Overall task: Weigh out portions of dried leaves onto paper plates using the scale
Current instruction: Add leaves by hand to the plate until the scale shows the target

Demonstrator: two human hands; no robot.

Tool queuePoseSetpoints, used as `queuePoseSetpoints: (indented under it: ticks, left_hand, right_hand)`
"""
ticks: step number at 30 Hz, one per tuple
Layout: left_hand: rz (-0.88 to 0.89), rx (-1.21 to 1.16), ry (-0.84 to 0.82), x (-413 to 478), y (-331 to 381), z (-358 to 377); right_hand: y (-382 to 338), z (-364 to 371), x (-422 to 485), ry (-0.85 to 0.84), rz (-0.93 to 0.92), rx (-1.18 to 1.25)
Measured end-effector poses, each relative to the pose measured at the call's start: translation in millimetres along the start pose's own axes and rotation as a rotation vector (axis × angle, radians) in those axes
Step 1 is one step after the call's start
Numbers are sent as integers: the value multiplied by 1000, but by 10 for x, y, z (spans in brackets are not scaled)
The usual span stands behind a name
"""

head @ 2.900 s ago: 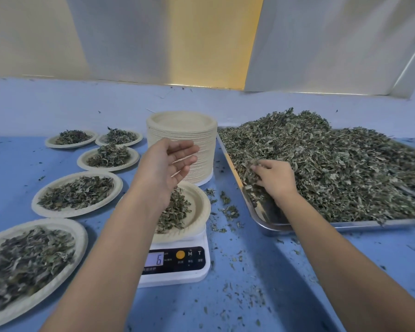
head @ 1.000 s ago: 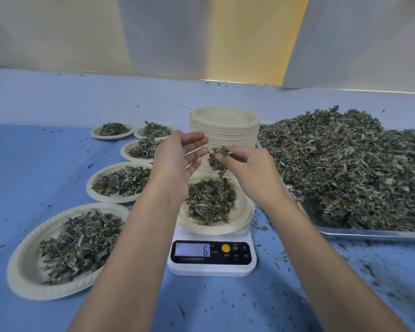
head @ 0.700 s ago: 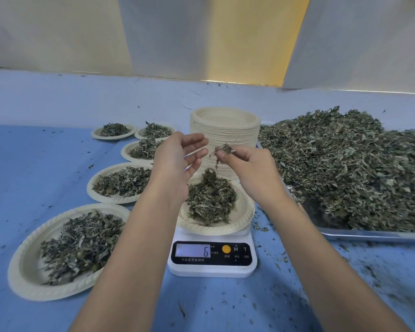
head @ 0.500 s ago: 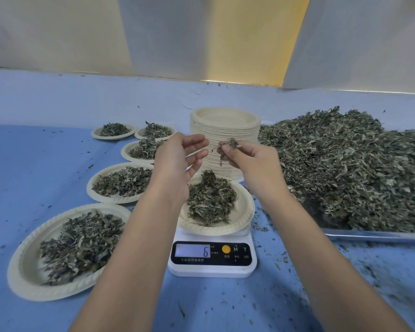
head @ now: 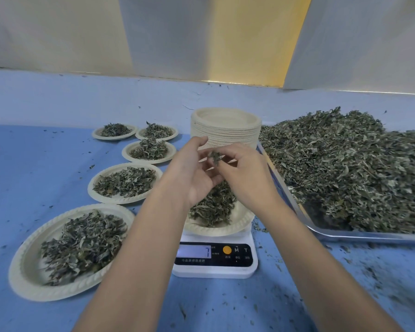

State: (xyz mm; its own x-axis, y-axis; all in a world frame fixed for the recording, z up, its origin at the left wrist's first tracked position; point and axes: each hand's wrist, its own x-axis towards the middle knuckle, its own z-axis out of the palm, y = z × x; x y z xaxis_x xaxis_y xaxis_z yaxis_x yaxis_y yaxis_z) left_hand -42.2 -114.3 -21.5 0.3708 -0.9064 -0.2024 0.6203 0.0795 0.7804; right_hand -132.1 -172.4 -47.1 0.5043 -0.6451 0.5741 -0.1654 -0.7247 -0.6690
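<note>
A pinch of dried leaves (head: 215,156) is held in the air above the weighing plate (head: 241,220), nipped between the thumb and fingertips of the right hand (head: 243,174). The left hand (head: 192,174) is raised just beside it, thumb up and fingers loosely curved, gripping nothing. Whether its fingertips touch the pinch cannot be told.

The weighing plate carries one mound of leaves and sits on the single white scale (head: 216,269), which stands on the blue surface (head: 34,178) about midway across, toward the near edge. The scale's lit display (head: 195,251) shows one digit that looks like a 7. To the right of the display are an orange button and the letters M and T.

Five more paper plates, each with its own portion of leaves, lie on the left half of the surface. The nearest filled plate (head: 22,267) is by the near left corner, the second plate (head: 94,190) is beyond it, and the third plate (head: 127,154) is farther still. The last two, the fourth plate (head: 96,134) and the fifth plate (head: 175,134), lie side by side toward the far edge.

One tall stack of empty plates (head: 225,134) stands behind the scale. Just beside it, along the right edge, one metal tray (head: 345,235) holds a large heap of loose leaves (head: 345,168). Leaf crumbs are scattered over the surface near the tray's front rim.
</note>
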Motion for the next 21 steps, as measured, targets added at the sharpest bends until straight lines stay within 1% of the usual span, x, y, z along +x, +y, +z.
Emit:
queuePoseSetpoints:
  ticks: [4,6,8,11,15,17,21]
  left_hand:
    - [-18,-134,-14,-6,-28,36]
    - [-18,-148,-2,12,-40,34]
    - [-15,-133,4,20,-47,27]
    - [-10,-48,15,21,-47,19]
    - [48,64,65,38,-36,-11]
    - [57,82,36,23,-33,-18]
    - [61,96,-24,-9,-53,-5]
  right_hand:
    - [-16,36,-7,-42,-25,-100]
    - [-9,33,-6,-30,-31,-118]
    - [1,25,-5,-9,-10,-82]
    - [37,-47,19,38,74,10]
    - [175,-260,79,114,202,155]
    - [279,-369,76,149,286,232]
    - [505,-525,9,249,502,489]
